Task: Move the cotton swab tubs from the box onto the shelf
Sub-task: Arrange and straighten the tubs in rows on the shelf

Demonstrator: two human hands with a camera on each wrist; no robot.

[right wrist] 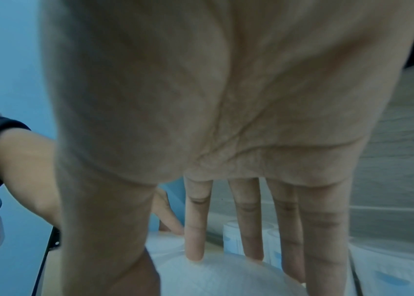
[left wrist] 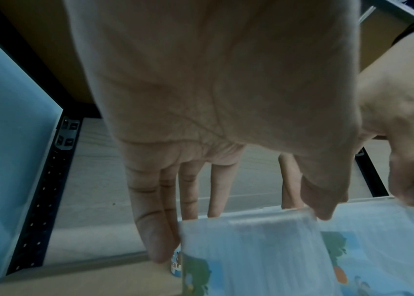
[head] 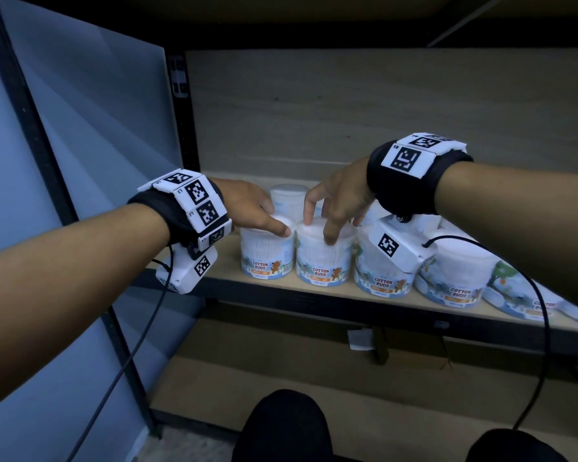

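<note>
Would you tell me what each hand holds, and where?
The right hand grips the clear round cotton-bud tub second from left by its lid rim. The left hand spans the top of the leftmost tub; grip unclear.

Clear glossy plastic tubs [head: 324,253] with printed paper labels stand on a matt wood-grain shelf [head: 314,290] framed in black metal.

The head camera looked forward and down from above both forearms, close to the shelf [head: 229,263], and took in its front row of tubs [head: 324,258]. Each wrist camera sat tight under its palm and faced along the fingers toward the shelf's back panel, one beneath the left grip [left wrist: 213,90], the other beneath the right grip [right wrist: 226,90]. All three views shared the leftmost tubs, and each wrist view caught the other arm at its edge.
</note>
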